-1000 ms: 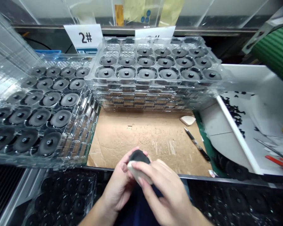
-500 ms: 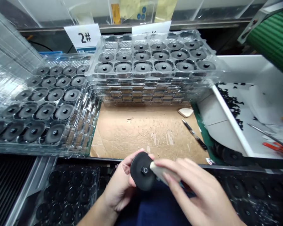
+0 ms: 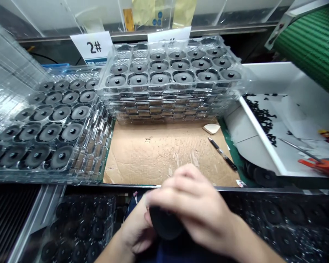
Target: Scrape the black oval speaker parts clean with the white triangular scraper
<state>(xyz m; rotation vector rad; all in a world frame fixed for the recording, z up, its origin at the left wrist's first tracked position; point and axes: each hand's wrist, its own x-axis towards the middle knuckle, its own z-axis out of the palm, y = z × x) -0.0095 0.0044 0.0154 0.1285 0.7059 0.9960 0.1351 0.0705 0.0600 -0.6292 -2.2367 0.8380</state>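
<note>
Black disc [image 3: 164, 223] sits low in the frame, just below the bench edge, mostly hidden by the hands. Only its dark lower curve shows; its face and any centre post are covered. The left hand [image 3: 135, 230] cradles it from below and the side, with the fingers curled around its edge. The right hand [image 3: 192, 204] lies across the top of the disc, fingers bent and blurred. Whether that hand grips the disc or holds something else cannot be told.

Behind the hands, a sheet of worn cardboard [image 3: 153, 157] covers the bench. A pen [image 3: 222, 154] lies on its right side, below a small pale wedge [image 3: 211, 128]. Stacked clear trays [image 3: 164, 89] stand at top centre, and another stack [image 3: 90, 146] sits tilted at the left, both holding rows of black discs. Further dark discs lie in trays [image 3: 79, 226] at bottom left, partly cut off by the frame. At the right, a white bin [image 3: 259, 135] holds black scraps and an orange-handled tool [image 3: 320, 165], whose end is hard to make out.
</note>
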